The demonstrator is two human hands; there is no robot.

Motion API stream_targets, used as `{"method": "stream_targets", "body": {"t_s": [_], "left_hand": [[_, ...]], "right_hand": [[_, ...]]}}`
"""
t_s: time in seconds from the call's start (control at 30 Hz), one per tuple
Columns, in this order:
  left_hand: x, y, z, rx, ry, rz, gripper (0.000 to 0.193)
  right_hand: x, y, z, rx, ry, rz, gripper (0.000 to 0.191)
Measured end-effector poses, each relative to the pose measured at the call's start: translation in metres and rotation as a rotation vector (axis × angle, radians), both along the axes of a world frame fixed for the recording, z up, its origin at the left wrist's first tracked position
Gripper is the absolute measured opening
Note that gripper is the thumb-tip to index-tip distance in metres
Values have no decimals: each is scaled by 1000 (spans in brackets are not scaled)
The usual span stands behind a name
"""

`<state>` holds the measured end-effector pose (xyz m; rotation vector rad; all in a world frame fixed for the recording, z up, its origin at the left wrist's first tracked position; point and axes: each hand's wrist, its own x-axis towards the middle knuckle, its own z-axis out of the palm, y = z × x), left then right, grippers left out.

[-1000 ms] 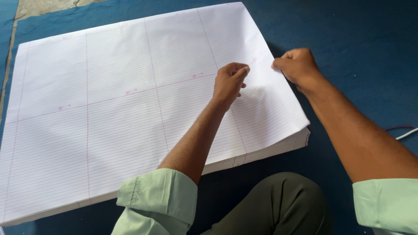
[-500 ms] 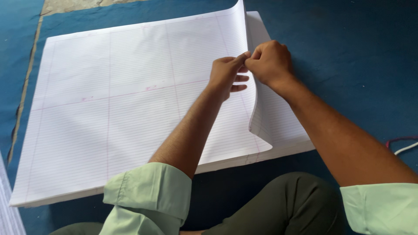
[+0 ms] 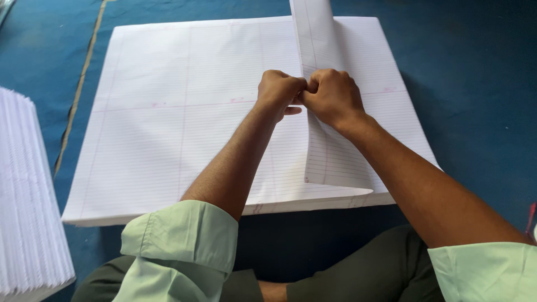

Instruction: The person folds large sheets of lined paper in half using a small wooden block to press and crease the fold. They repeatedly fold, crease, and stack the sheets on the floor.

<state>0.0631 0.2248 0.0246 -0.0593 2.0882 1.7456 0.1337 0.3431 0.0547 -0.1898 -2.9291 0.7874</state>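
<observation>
Since half a second ago, both hands carried the lifted sheet point(image 3: 319, 50) leftward to mid-stack. Left hand point(image 3: 278, 89) and right hand point(image 3: 331, 96), knuckles touching, pinch its edge above the paper stack point(image 3: 184, 123); folded pile point(image 3: 25, 201) lies left

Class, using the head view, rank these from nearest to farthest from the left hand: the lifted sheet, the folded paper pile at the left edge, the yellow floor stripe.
1. Lifted sheet, pinched at the left hand.
2. Yellow floor stripe, beyond the big stack's left side.
3. Folded paper pile, far left edge.
</observation>
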Motion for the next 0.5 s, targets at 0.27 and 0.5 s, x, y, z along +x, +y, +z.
{"method": "stream_targets", "body": {"t_s": [0.27, 0.5], "left_hand": [[-6, -65, -28, 80, -57, 72, 23], [-17, -123, -50, -204, -105, 168, 17]], "right_hand": [[-9, -26, -19, 22, -33, 106, 24], [-13, -14, -45, 180, 67, 121, 43]]}}
